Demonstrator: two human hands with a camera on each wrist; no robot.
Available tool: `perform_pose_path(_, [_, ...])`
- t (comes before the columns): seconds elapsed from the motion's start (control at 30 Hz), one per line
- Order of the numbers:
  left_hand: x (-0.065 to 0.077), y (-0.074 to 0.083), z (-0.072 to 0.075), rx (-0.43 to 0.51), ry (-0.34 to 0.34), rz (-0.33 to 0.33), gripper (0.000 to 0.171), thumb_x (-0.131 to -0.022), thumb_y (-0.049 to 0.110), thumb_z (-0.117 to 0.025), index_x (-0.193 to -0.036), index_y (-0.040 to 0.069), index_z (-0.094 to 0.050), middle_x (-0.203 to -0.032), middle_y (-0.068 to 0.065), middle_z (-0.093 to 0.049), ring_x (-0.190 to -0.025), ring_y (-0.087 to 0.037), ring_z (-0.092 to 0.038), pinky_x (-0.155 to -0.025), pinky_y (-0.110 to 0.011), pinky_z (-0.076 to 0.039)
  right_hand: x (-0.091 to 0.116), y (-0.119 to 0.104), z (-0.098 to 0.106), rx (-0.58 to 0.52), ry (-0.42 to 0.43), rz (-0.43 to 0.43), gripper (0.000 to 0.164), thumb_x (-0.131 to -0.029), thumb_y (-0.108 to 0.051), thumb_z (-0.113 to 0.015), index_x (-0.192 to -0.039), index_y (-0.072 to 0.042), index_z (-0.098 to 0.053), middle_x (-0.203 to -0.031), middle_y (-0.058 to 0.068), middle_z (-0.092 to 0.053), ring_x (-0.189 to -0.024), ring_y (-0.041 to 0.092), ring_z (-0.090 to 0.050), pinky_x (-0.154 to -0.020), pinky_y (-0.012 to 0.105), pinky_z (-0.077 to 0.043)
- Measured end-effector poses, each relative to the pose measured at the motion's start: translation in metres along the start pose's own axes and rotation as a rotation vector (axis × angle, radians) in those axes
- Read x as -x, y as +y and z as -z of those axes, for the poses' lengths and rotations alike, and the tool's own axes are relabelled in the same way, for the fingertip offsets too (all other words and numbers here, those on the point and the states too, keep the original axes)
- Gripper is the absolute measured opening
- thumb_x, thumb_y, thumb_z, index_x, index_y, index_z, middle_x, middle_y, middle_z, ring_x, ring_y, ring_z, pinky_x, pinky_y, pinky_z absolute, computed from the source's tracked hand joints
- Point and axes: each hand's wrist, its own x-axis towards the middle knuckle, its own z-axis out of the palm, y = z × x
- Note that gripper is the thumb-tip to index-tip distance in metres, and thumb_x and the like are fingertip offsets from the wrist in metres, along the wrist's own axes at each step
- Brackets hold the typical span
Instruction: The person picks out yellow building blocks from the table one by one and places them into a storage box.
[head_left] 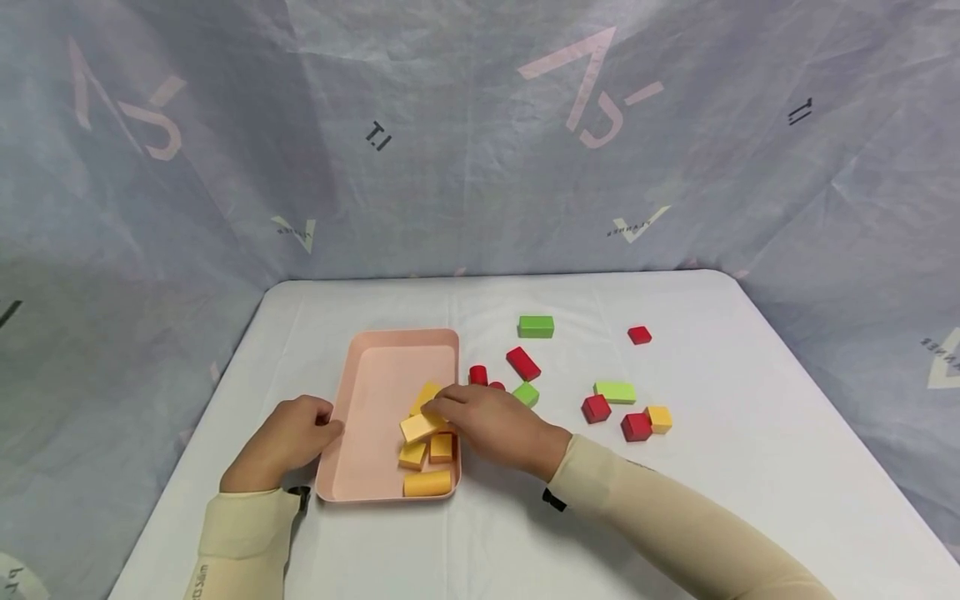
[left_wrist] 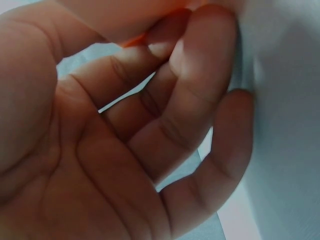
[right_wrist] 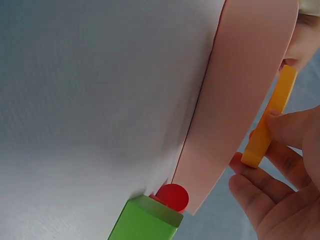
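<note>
A shallow pink tray [head_left: 375, 417] lies on the left half of the white table. My left hand [head_left: 283, 442] holds its left rim; fingers curl beneath the pink edge in the left wrist view. Over the tray's right side, my right hand [head_left: 501, 427] pinches a flat yellow block [right_wrist: 271, 117] between thumb and fingers. Below that block, the tray holds a yellow cylinder [head_left: 427, 484], a yellow cube [head_left: 441, 448], another small yellow block [head_left: 412, 455] and a yellow piece [head_left: 426, 395] partly covered by the hand.
Right of the tray stand a red cylinder [head_left: 477, 375], a red slab [head_left: 523, 364] and a green block [head_left: 536, 327]. Farther right are red cubes [head_left: 596, 408], a light green block [head_left: 615, 392] and a yellow cube [head_left: 659, 419]. A grey printed cloth [head_left: 465, 192] hangs behind the table.
</note>
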Motion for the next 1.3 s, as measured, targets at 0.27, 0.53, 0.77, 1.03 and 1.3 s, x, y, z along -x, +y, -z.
perform_pose_path(0.27, [0.000, 0.001, 0.001, 0.000, -0.002, 0.016, 0.025, -0.083, 0.015, -0.059, -0.059, 0.012, -0.051, -0.053, 0.000, -0.041, -0.049, -0.016, -0.042, -0.045, -0.030, -0.034, -0.003, -0.003, -0.003, 0.003, -0.017, -0.015, 0.045, -0.088, -0.021, -0.067, -0.129, -0.019, -0.050, -0.118, -0.007, -0.054, -0.104, 0.001, -0.048, -0.083, 0.021, -0.048])
perform_pose_path(0.53, [0.000, 0.002, 0.000, -0.007, -0.001, 0.020, 0.026, -0.083, 0.015, -0.059, -0.059, 0.012, -0.051, -0.053, 0.000, -0.041, -0.049, -0.016, -0.042, -0.045, -0.030, -0.034, -0.006, -0.006, -0.010, 0.031, -0.053, -0.043, 0.049, -0.088, -0.026, -0.067, -0.131, -0.020, -0.046, -0.119, -0.006, -0.052, -0.087, 0.002, -0.052, -0.071, 0.018, -0.050])
perform_pose_path(0.77, [-0.001, 0.003, 0.001, 0.006, -0.012, 0.038, 0.022, -0.084, 0.015, -0.059, -0.063, 0.012, -0.055, -0.055, -0.001, -0.046, -0.051, -0.017, -0.045, -0.046, -0.031, -0.037, -0.006, -0.006, -0.013, 0.055, -0.043, -0.043, 0.049, -0.086, -0.027, -0.069, -0.129, -0.020, -0.046, -0.115, -0.006, -0.053, -0.082, 0.002, -0.051, -0.066, 0.017, -0.049])
perform_pose_path(1.03, [0.000, 0.003, 0.001, -0.002, -0.004, 0.028, 0.022, -0.084, 0.016, -0.059, -0.063, 0.012, -0.055, -0.055, -0.001, -0.045, -0.051, -0.016, -0.044, -0.046, -0.031, -0.036, -0.006, -0.006, -0.018, 0.140, -0.023, -0.013, 0.041, -0.085, -0.023, -0.070, -0.121, -0.020, -0.052, -0.104, -0.006, -0.052, -0.072, 0.003, -0.045, -0.056, 0.018, -0.047])
perform_pose_path(1.3, [0.000, 0.003, 0.001, 0.002, -0.007, 0.021, 0.022, -0.084, 0.016, -0.059, -0.062, 0.012, -0.055, -0.055, -0.001, -0.045, -0.051, -0.016, -0.044, -0.047, -0.031, -0.036, -0.007, -0.007, -0.021, 0.144, -0.041, -0.036, 0.039, -0.084, -0.025, -0.069, -0.119, -0.020, -0.052, -0.102, -0.006, -0.051, -0.080, 0.004, -0.046, -0.062, 0.020, -0.050])
